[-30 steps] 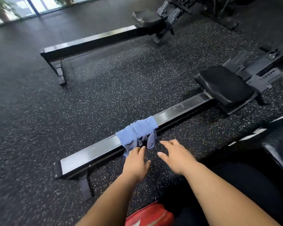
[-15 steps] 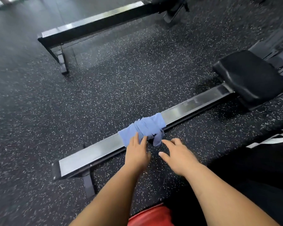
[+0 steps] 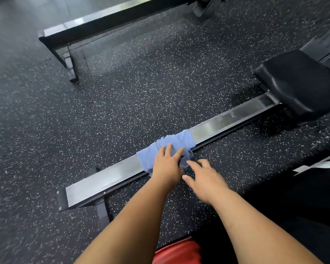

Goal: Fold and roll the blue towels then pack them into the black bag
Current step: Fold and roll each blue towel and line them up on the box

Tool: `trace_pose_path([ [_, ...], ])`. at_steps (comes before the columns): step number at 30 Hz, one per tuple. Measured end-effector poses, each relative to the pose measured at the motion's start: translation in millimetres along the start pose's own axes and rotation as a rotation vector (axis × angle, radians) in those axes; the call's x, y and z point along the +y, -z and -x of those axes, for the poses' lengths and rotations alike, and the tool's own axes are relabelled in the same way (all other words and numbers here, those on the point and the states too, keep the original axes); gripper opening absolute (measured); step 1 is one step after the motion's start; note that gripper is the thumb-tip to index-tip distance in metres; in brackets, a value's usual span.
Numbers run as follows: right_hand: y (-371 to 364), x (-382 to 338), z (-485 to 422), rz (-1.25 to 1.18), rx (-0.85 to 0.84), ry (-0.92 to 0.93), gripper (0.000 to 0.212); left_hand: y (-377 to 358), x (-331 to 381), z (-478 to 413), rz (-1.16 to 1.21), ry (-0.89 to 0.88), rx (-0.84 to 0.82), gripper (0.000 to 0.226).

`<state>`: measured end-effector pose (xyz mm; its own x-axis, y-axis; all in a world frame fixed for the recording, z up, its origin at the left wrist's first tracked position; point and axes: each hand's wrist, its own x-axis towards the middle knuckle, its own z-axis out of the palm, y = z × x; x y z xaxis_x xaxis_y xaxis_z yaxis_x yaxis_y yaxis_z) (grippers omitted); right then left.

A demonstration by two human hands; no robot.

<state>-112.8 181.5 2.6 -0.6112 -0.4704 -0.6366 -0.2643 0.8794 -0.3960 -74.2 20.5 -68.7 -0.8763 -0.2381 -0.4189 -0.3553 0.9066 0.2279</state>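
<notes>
Left grip [image 3: 167, 165]: fingers straight, laid flat on the crumpled light-blue cloth towel [image 3: 181, 140], pressing rather than pinching, nothing held. Right grip [image 3: 205, 180]: fingers spread & relaxed, empty, just beside the towel's near hanging corner; can't tell if a fingertip touches it.

Towel is draped over the long brushed-metal rail [image 3: 107, 180] of a rowing machine, gathered in the middle, one end drooping over the near edge.

Key relation: towel lies straight ahead of both grips, under the left and slightly fwd-left of the right. Its long axis runs along the rail, lower-left to upper-right. Left is nearer, so I judge it anchors while the right takes the hanging end.

The rail serves as worktop but it's narrow, so the cloth could slide off. A black padded seat [image 3: 301, 84] sits toward the rail's right end. Speckled black rubber floor [image 3: 141, 92] all round, w/ a 2nd metal rail [image 3: 107, 18] farther off. Black bag: can't pick it out in view.
</notes>
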Motion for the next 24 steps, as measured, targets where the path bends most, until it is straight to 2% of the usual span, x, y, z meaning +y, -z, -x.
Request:
trace_pose_path([
  [4, -1, 5, -5, -0.016, 0.009, -0.021, 0.062, 2, 2, -12, 0.025, 0.058, -0.041, 0.075],
  [8, 1, 6, -8, -0.045, 0.028, -0.035, 0.063, 12, -1, -20, 0.170, 0.093, -0.036, 0.066],
  [12, 5, 5, -8, -0.063, 0.054, -0.020, 0.060, 22, -7, -16, 0.349, 0.108, -0.005, 0.071],
  [15, 10, 5, -5, -0.065, 0.076, 0.001, 0.059, 22, -10, -9, 0.578, 0.143, 0.042, 0.070],
  [19, 16, 5, 1, -0.100, 0.127, 0.042, 0.060, 46, 1, 13, 1.057, 0.257, 0.017, 0.053],
  [24, 28, 9, 16, -0.151, 0.193, 0.050, 0.064, 74, 9, 28, 1.306, 0.224, -0.006, 0.045],
])
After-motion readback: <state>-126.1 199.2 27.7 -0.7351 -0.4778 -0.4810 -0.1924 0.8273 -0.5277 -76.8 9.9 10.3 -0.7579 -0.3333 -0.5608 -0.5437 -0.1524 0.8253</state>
